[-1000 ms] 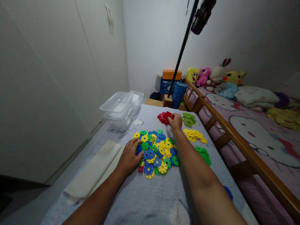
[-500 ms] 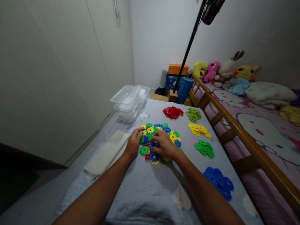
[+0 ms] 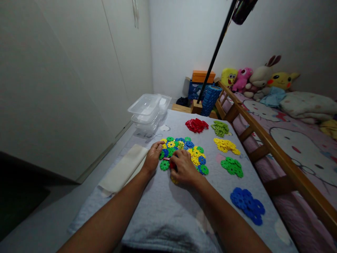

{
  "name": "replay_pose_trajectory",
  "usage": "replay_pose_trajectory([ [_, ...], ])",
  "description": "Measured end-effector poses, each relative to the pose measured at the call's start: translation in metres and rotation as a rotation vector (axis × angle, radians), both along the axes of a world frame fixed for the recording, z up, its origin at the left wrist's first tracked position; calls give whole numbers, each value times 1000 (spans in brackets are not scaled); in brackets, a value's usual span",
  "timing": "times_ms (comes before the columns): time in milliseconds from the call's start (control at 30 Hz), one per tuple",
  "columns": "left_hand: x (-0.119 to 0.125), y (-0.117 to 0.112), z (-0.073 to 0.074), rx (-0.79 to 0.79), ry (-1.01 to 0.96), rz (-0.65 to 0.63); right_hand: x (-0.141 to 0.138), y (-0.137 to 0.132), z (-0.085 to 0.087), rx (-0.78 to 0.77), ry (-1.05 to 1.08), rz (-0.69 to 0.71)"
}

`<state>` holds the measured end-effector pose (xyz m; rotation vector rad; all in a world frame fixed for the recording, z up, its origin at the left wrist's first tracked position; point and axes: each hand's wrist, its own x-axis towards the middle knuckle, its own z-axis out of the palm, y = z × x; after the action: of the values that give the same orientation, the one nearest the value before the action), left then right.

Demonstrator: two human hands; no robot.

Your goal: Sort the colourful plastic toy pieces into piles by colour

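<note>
A mixed heap of flower-shaped plastic discs in yellow, green and blue (image 3: 196,154) lies on the cloth-covered table. My left hand (image 3: 153,156) rests against the heap's left edge, fingers stretched out and holding nothing. Over the near part of the heap, my right hand (image 3: 183,167) has its fingers closed on a small red plastic piece (image 3: 172,164). A single green disc (image 3: 164,165) lies between the two hands, with a thin pinkish-red strip (image 3: 166,159) just behind it. My right hand hides the discs beneath it.
Sorted piles of red (image 3: 196,125), light green (image 3: 220,128), yellow (image 3: 226,146), green (image 3: 232,166) and blue discs (image 3: 248,205) line the right side. Clear plastic boxes (image 3: 144,109) stand at the back left, near a folded cream cloth (image 3: 123,170). A wooden bed rail (image 3: 284,172) runs along the right.
My right hand has come down nearer the front of the heap and closed on the red piece that lay there. My left hand stays at the heap's edge. The view has shifted slightly.
</note>
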<state>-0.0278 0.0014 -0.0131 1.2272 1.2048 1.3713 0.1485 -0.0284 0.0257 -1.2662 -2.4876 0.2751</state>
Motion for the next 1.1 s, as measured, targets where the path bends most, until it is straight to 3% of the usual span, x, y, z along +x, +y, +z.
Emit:
replay_pose_trajectory([
  [267,0,2,-1,-15,-54,-4,-23,13,2,16,-136,-173],
  [400,-1,3,-4,18,-36,-2,-34,17,3,15,-202,-188],
  [567,-2,5,-7,45,36,-6,-23,31,8,-19,-1,-116],
  [667,1,3,-5,121,199,11,1,52,11,-58,244,-129],
  [800,8,-2,-1,188,416,-38,38,92,10,-133,429,-361],
  [933,10,-4,0,187,513,-61,61,133,0,-62,393,-596],
  [1100,9,-4,0,188,548,-62,58,172,-10,-13,208,-635],
])
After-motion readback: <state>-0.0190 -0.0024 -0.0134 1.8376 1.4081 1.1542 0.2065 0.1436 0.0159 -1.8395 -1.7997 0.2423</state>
